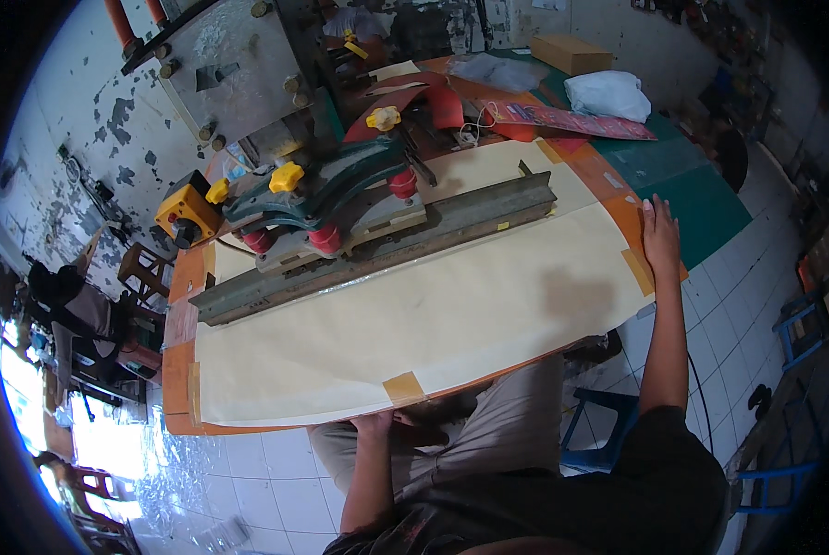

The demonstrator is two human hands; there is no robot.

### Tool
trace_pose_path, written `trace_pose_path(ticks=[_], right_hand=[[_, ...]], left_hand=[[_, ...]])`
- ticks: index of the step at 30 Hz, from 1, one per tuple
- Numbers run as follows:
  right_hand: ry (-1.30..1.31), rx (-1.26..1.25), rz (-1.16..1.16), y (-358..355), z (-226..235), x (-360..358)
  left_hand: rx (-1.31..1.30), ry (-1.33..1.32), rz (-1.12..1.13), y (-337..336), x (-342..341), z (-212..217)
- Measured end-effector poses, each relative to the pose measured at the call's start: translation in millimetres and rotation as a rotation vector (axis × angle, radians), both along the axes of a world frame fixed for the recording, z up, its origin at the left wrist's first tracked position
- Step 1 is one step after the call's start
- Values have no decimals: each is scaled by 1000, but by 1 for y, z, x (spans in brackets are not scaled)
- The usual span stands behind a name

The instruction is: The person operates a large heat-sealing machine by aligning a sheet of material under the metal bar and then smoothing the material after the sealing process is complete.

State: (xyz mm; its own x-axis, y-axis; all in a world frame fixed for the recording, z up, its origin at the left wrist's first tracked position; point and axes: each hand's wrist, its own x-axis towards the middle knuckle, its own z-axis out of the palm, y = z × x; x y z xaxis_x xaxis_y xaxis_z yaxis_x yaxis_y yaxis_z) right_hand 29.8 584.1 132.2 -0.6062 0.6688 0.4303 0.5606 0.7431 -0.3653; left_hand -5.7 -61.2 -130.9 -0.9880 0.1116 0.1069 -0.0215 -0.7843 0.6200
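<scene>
My right hand lies flat along the right edge of the orange worktop, fingers stretched out beside a green sheet. At the front edge my left hand reaches to the worktop's rim. Its fingers are hidden beneath, so their hold does not show. Between the hands spreads a cream sheet, fixed with brown tape at the front. Across it runs a long metal angle bar, under a dark green machine head with yellow knobs and red posts.
A yellow control box with a black knob sits left of the machine. At the back right are a cardboard box, a white plastic bag and a red printed strip. A blue stool stands below. Another person sits behind the machine.
</scene>
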Motion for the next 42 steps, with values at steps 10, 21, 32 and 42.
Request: trace_pose_path(ticks=[10, 21, 32, 42], right_hand=[[1, 8, 2, -2, 1, 0], [-7, 5, -1, 1, -1, 0], [-23, 5, 3, 1, 0, 0], [-33, -5, 10, 1, 1, 0]], left_hand=[[260, -49, -124, -8, -10, -46], [102, -7, -26, 8, -1, 15], [81, -35, -39, 9, 2, 19], [245, 15, -110, 15, 3, 35]])
